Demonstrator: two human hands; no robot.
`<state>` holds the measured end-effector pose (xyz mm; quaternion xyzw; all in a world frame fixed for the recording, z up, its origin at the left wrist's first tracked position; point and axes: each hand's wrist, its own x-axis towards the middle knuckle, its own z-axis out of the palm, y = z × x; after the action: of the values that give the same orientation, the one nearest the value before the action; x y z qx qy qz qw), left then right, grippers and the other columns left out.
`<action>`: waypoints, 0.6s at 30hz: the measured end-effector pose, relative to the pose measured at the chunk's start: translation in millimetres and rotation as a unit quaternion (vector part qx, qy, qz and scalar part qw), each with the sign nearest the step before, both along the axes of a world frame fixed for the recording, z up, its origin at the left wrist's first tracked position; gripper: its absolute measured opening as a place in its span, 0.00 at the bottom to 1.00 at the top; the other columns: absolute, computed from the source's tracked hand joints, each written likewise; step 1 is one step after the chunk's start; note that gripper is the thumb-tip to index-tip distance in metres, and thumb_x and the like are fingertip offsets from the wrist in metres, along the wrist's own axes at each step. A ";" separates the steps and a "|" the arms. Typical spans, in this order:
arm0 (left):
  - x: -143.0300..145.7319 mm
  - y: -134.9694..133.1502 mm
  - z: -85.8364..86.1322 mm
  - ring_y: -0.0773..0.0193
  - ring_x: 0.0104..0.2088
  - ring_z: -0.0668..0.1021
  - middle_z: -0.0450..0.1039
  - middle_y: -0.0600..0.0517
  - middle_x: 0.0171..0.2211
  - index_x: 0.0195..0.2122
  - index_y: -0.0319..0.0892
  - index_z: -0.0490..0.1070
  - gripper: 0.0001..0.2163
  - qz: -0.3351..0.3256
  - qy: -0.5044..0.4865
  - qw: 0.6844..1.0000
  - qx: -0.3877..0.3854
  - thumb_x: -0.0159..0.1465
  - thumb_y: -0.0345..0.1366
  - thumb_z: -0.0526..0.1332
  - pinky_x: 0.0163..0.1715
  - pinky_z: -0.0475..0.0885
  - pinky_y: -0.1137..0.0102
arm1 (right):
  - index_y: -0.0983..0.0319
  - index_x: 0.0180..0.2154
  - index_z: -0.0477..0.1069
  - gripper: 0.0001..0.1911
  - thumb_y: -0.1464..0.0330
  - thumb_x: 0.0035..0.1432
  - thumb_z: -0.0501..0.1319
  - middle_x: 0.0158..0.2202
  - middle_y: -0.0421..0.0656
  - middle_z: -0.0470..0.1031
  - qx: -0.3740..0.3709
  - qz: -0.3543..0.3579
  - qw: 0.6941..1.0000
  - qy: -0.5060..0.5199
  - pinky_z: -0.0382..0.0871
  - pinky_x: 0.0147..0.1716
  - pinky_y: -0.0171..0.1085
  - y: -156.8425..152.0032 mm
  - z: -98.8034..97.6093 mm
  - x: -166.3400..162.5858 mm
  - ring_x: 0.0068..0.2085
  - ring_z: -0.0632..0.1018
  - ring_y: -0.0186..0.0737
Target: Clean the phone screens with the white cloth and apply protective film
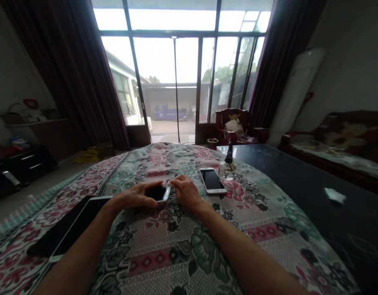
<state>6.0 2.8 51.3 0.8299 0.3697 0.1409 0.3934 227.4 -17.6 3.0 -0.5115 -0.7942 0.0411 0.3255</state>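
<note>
My left hand (134, 197) grips a smartphone (159, 192) with a dark screen and a pale frame, thumb along its near edge and fingers along the far edge. The phone lies sideways, low over the flowered tablecloth. Against its right end is my right hand (186, 191), with fingers curled together; the fingertips touch the phone's far right corner. Whether they pinch anything there is hidden. To the right of that hand lies a white smartphone (212, 180), face up with a black screen. Just behind it stands a clear glass bottle (227, 170) with a black pump top.
A tablet with a white edge (75, 219) lies by my left forearm, on a black flat item (58, 229). The flowered cloth (164, 254) covers the round table. Beyond its right side is a dark glossy tabletop (269, 164) with a crumpled white piece (335, 195) on it.
</note>
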 end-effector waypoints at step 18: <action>-24.7 6.0 3.7 0.51 0.63 0.63 0.61 0.50 0.63 0.63 0.47 0.59 0.35 0.101 -0.103 0.989 0.029 0.55 0.44 0.67 0.62 0.58 0.56 | 0.57 0.39 0.78 0.11 0.72 0.58 0.58 0.39 0.42 0.77 0.026 -0.002 0.966 0.258 0.70 0.45 0.36 -9.3 34.6 -9.8 0.41 0.76 0.35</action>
<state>-18.7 8.8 55.0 0.7805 0.4051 0.2752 0.3885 217.6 -26.9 37.6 -0.4768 -0.6832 0.1502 0.5323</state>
